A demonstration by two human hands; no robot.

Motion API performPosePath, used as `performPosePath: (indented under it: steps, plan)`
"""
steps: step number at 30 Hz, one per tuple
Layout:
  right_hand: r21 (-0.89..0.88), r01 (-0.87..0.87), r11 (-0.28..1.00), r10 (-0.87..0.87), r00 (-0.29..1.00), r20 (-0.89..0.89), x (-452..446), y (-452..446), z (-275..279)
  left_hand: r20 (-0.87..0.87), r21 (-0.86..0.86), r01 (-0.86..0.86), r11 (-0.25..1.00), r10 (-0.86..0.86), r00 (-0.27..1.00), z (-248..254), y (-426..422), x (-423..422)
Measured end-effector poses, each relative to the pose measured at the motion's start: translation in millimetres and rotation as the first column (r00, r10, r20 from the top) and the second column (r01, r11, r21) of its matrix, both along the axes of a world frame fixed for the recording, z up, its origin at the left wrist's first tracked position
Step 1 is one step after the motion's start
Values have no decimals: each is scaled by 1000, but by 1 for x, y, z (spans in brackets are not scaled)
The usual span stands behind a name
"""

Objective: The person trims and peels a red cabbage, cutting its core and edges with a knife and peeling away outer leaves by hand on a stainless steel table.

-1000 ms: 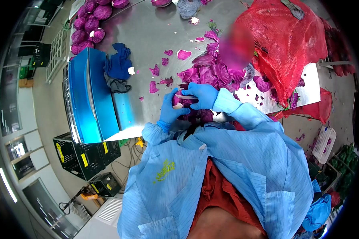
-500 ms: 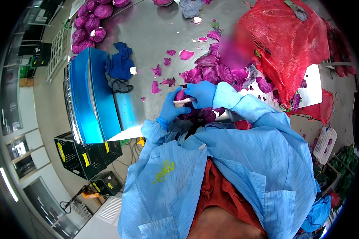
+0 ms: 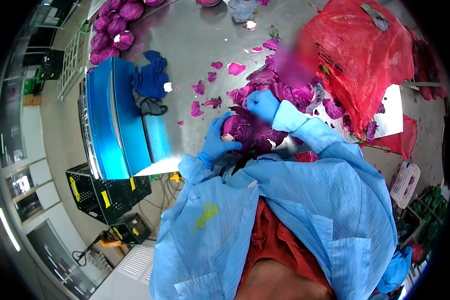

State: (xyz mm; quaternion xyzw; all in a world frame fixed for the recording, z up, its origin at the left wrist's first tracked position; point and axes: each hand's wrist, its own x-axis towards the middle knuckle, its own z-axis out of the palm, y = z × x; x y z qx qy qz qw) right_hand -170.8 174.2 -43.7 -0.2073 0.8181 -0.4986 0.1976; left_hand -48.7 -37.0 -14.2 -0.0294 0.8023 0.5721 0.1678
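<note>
My left hand (image 3: 217, 140), in a blue glove, is wrapped round the left side of a red cabbage (image 3: 241, 131) at the table's near edge. A pale patch shows on the cabbage beside my thumb. Just above and to the right, my gloved right hand (image 3: 263, 105) is closed. A dark purple leaf (image 3: 241, 111) lies close under its fingers; whether they grip it is hidden. Loose purple cabbage leaves (image 3: 295, 95) are heaped beyond my right hand, and smaller leaf scraps (image 3: 236, 68) lie scattered across the metal table (image 3: 195, 45).
At the left stands a blue bin (image 3: 117, 120), with a dark blue cloth (image 3: 151, 75) beside it. Whole red cabbages (image 3: 116, 25) are piled at the far left. A red mesh sack (image 3: 360, 55) covers the right side. Black crates (image 3: 100, 192) stand on the floor below left.
My right hand has moved up and right, off the cabbage. The pale bar-like piece between my hands is no longer visible there. My left hand stays on the cabbage, which shows more now.
</note>
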Motion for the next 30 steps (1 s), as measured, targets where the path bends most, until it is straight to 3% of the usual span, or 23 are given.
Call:
performPosePath:
  steps: [1,2,5,6,7,10,13,17,23,26,29,30]
  plan:
    - [-18,89,996,-87,993,79,-1,2,2,-23,0,-6,1000,6,1000,-2,0,3]
    - [99,39,994,-48,994,97,-6,11,7,-40,11,-26,1000,26,999,-4,1,6]
    - [273,-49,961,111,970,-218,8,20,35,-104,22,-69,997,71,992,-7,3,14]
    - [291,-120,949,139,989,-45,14,22,49,-139,13,-78,997,79,987,-10,4,16]
    - [338,-106,935,114,994,-4,23,18,52,-169,3,-89,996,88,982,-12,5,19]
    - [180,-161,970,155,987,44,45,17,15,-183,20,-140,990,141,973,-16,12,25]
    - [90,-117,989,133,972,-196,63,11,0,-168,2,-183,983,181,969,-13,19,30]
    - [28,-167,986,168,983,-75,71,10,-9,-247,-31,-176,984,163,955,-15,21,37]
    - [33,-275,961,277,952,-133,63,14,-18,-310,-92,-153,984,117,943,-7,24,38]
    - [255,-198,946,288,876,-388,65,7,-14,-286,-94,-138,986,106,952,-7,20,37]
    - [265,-268,926,348,879,-327,65,7,13,-240,-19,-115,993,107,965,-11,16,36]
    - [177,-295,939,342,865,-368,64,4,1,-216,-9,-93,996,89,972,-9,13,34]
